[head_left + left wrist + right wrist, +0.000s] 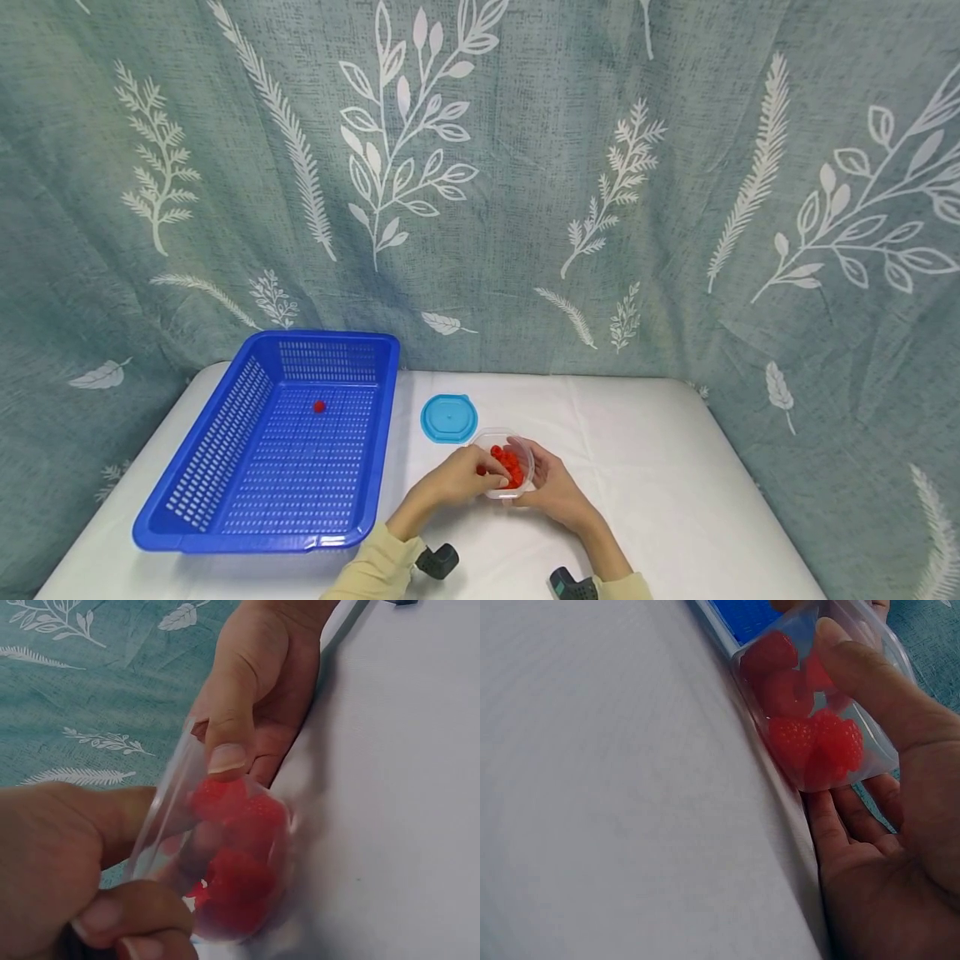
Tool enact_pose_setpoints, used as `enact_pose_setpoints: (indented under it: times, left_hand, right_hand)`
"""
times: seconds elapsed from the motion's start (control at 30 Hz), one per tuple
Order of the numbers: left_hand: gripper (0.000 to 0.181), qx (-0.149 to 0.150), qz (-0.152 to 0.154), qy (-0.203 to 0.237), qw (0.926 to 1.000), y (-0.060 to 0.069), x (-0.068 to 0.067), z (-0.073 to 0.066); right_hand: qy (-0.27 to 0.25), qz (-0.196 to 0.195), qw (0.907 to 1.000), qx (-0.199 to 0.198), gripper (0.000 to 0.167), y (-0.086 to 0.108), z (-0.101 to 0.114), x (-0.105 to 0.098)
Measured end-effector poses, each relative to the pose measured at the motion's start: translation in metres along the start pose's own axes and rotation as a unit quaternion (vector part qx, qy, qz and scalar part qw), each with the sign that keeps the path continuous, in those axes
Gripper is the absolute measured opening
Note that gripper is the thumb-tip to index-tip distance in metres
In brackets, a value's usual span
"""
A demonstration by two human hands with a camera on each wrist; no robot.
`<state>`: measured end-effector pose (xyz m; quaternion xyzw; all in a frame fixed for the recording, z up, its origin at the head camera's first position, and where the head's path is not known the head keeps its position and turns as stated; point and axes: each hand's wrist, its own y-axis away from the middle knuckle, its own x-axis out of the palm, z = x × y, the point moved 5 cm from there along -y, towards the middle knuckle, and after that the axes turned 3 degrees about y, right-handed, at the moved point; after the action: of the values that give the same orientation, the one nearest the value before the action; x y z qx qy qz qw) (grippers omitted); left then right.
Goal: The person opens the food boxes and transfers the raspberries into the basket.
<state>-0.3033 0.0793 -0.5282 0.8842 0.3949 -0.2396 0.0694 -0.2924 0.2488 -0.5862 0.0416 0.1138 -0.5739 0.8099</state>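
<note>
a pale yellow sleeve [378, 568] lies nearest, at the bottom edge. just beyond, the right hand [557, 493] holds a clear tub [501, 494] of red berries [513, 468] between thumb and curled fingers; the left hand's [459, 477] fingers reach inside, though i cannot tell whether they pinch a berry. should the right hand's hold slip during that digging, the tub could tip and spill; a loose pinch might drop a berry. farther off lie a blue lid [448, 418] and, leftward, a blue basket [388, 396] containing one red berry [319, 407].
</note>
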Motion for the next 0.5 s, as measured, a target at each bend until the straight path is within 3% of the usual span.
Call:
enact_pose_setpoints:
  times: [0.13, 0.5]
  left_hand:
    - [0.012, -0.012, 0.018, -0.009, 0.9997, -0.0012, 0.0014, -0.0007]
    - [0.009, -0.018, 0.014, 0.022, 0.9995, -0.0007, 0.0001, -0.0001]
  right_hand:
    - [-0.001, 0.000, 1.0000, -0.005, 0.091, 0.0011, 0.0010, 0.0000]
    - [0.002, 0.002, 1.0000, -0.004, 0.091, 0.0008, 0.0012, 0.0000]
